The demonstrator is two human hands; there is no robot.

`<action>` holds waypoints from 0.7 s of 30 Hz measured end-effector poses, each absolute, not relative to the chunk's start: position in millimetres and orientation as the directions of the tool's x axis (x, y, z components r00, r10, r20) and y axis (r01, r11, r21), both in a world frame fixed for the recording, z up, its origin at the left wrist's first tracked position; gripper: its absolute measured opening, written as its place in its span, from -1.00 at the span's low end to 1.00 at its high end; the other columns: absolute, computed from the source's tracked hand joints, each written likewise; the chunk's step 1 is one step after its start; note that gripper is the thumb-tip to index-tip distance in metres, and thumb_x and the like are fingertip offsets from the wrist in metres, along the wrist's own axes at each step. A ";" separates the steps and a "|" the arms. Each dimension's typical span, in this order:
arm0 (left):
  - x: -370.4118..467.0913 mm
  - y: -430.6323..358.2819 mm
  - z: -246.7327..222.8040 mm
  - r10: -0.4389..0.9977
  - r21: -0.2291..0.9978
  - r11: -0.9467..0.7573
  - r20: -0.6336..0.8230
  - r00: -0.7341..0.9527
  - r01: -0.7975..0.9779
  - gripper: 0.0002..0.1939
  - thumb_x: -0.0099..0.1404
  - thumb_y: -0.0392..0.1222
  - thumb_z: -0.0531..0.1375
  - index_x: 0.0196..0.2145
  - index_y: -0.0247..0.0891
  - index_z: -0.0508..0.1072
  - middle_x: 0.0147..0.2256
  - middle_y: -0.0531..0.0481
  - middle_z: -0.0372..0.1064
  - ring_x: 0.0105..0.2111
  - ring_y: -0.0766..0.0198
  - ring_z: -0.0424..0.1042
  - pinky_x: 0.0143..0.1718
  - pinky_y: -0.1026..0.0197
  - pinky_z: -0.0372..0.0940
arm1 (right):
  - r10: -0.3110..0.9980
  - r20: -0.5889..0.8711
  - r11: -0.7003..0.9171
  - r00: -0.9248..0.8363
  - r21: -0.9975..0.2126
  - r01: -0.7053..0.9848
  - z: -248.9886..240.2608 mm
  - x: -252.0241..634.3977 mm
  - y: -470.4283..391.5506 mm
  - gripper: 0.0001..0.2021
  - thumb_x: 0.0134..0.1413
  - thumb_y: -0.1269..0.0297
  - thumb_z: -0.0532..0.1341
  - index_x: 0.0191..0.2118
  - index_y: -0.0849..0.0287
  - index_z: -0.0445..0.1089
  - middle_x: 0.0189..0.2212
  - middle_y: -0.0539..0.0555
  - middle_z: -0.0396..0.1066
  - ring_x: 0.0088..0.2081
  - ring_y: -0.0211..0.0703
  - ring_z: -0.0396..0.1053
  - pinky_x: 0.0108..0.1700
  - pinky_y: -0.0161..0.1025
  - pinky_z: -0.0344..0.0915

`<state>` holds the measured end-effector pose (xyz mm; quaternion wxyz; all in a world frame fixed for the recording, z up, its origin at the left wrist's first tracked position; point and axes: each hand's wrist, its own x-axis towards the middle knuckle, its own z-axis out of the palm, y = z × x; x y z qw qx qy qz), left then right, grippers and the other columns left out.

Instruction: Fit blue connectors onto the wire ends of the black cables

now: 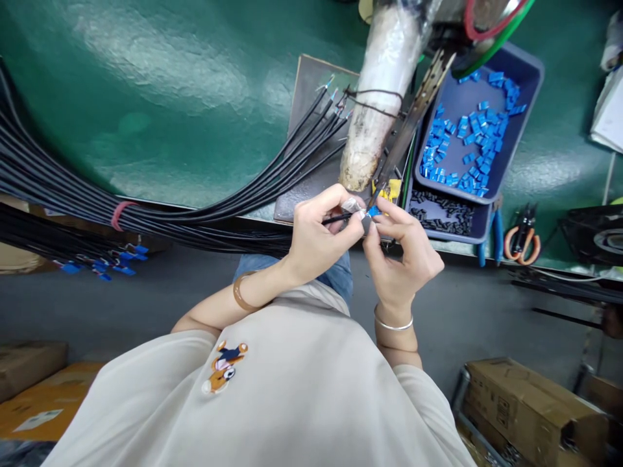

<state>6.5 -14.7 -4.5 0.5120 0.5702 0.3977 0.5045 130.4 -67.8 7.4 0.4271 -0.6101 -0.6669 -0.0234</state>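
My left hand (318, 233) pinches the end of a black cable (335, 220), with pale coverings on its fingertips. My right hand (402, 250) is closed beside it, thumb and fingers at a small blue connector (374, 211) where the wire ends meet. The fingertips of both hands nearly touch, hiding part of the connector. Just above them are the tip of a white wrapped tube (357, 170) and a metal rail (413, 117). A yellow part (390, 189) lies behind the right fingers.
Black cables (195, 217) run along the table edge from the left, some ends on a dark board (311, 71). At right are a bin (528, 84) of blue connectors, a lower bin (479, 232) with black parts, blue-handled pliers (497, 237) and orange-handled cutters (523, 240). Cardboard boxes (525, 402) stand below.
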 end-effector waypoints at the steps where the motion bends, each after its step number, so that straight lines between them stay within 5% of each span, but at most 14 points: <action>1: 6.1 -14.3 -4.4 0.969 0.985 -0.165 0.173 0.177 -0.058 -0.95 0.16 -0.37 0.20 -0.42 -0.28 0.39 -0.44 0.08 0.37 -0.48 0.45 0.32 -0.49 0.41 0.20 | 0.793 0.599 0.249 0.115 -0.489 0.836 7.6 129.9 -67.9 -0.93 0.17 0.38 0.25 -0.29 0.06 0.36 -0.06 0.04 0.57 -0.16 -0.16 0.59 -0.12 -0.17 0.56; 12: 4.3 -17.3 -11.1 0.971 0.994 -0.095 0.103 0.217 -0.049 -0.90 0.20 -0.36 0.21 -0.44 -0.27 0.34 -0.46 0.09 0.31 -0.54 0.49 0.23 -0.55 0.40 0.12 | 0.797 0.592 0.218 0.119 -0.466 0.857 5.1 129.6 -69.3 -0.92 0.17 0.42 0.25 -0.27 0.07 0.37 -0.15 0.01 0.60 -0.18 -0.21 0.59 -0.20 -0.28 0.52; 21: -3.3 -14.5 -12.3 0.939 0.987 -0.084 0.124 0.320 -0.136 -0.96 0.20 -0.33 0.23 -0.39 -0.29 0.41 -0.45 0.04 0.36 -0.42 0.40 0.39 -0.42 0.39 0.28 | 0.858 0.449 0.173 0.248 -0.708 0.685 12.2 132.3 -69.7 -0.91 0.13 0.45 0.27 -0.33 0.11 0.45 -0.29 -0.03 0.57 -0.26 -0.27 0.55 -0.28 -0.33 0.50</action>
